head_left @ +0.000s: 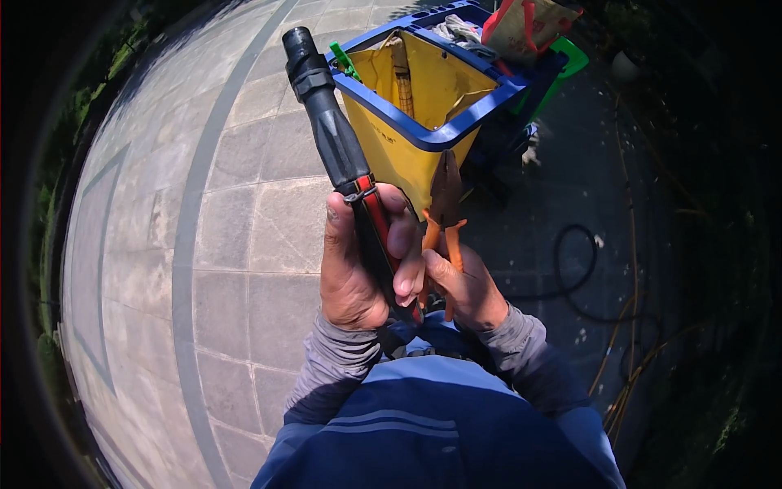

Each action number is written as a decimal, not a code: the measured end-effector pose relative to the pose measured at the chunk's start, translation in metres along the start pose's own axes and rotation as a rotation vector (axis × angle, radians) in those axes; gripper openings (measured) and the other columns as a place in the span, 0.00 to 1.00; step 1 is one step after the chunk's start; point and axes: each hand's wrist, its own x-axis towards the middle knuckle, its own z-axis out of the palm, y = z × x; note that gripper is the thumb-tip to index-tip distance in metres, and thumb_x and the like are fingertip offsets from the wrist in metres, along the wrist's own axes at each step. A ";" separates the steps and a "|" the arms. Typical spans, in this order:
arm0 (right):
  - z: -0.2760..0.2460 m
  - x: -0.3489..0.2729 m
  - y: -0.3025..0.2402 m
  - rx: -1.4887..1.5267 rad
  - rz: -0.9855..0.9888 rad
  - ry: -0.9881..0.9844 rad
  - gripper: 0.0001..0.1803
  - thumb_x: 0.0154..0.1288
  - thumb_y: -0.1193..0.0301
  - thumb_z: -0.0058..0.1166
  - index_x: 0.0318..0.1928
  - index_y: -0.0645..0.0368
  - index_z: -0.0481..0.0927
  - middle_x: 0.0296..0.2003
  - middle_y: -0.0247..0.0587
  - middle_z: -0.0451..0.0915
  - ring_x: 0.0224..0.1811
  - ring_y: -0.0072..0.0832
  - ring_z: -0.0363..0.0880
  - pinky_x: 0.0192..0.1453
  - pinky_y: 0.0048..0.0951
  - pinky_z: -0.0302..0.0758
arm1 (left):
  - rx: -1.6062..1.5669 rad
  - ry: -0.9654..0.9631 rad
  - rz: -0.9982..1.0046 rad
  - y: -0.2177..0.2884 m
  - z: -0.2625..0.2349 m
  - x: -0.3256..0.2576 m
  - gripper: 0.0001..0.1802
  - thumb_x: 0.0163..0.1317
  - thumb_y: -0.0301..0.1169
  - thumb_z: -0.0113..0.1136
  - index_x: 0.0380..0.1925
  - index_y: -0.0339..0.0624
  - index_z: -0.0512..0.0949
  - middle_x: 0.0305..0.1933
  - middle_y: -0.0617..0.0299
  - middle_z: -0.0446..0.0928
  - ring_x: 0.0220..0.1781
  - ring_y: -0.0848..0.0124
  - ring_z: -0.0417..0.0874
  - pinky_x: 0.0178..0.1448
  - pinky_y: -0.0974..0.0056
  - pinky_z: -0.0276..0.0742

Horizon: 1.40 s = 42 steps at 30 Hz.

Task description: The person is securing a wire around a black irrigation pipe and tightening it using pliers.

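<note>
A: Head view first. What's in the hands?

B: The left hand (354,265) is wrapped tight around a long black tool (334,138), fingers clenched on the red-and-black part of its shaft. The tool rises up and away from the hand, its capped end well above the bucket's near rim.

A: And the other?

B: The right hand (468,289) grasps orange-handled pliers (445,213), fingers closed about the handles. The pliers point up, their dark head just in front of the bucket's (423,134) near corner. Whether the pliers' head is open or closed I can't tell.

A: Where's that bucket?

B: A yellow bucket with a blue rim, straight ahead of both hands. Something brown and upright stands inside it, and a grey cloth (460,31) lies just behind its far rim, with a tan bag (529,24) beside that.

A: How far along would you judge the work?

B: Early or midway, I'd say. Both tools are up and held close together, the pliers just right of the black tool, but the pliers don't bite on anything I can see. Nothing looks fastened, cut or finished.

A: Anything else about?

B: Grey paving (236,244) left of the bucket, and a black hose (570,261) looped on the ground to its right.
</note>
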 end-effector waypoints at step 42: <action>0.036 -0.010 -0.028 0.074 -0.084 -0.029 0.30 0.56 0.69 0.73 0.55 0.65 0.73 0.43 0.38 0.81 0.46 0.22 0.80 0.53 0.27 0.77 | 0.653 0.153 0.435 0.044 -0.008 0.006 0.10 0.69 0.28 0.60 0.46 0.34 0.78 0.54 0.54 0.73 0.51 0.70 0.81 0.49 0.68 0.82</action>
